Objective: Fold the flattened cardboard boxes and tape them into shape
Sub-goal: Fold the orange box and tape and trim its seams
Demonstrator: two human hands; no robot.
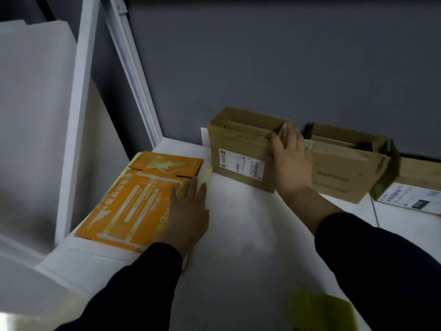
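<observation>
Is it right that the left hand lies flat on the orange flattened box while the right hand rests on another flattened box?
Not quite. In the head view, the right hand grips a standing, open-topped brown box, not a flattened one. The left hand does lie flat on the orange flattened box.

The shipping label (411, 197) is being cut off by the right edge; the yellow-green object (322, 311) is being blurred beyond recognition.
</observation>
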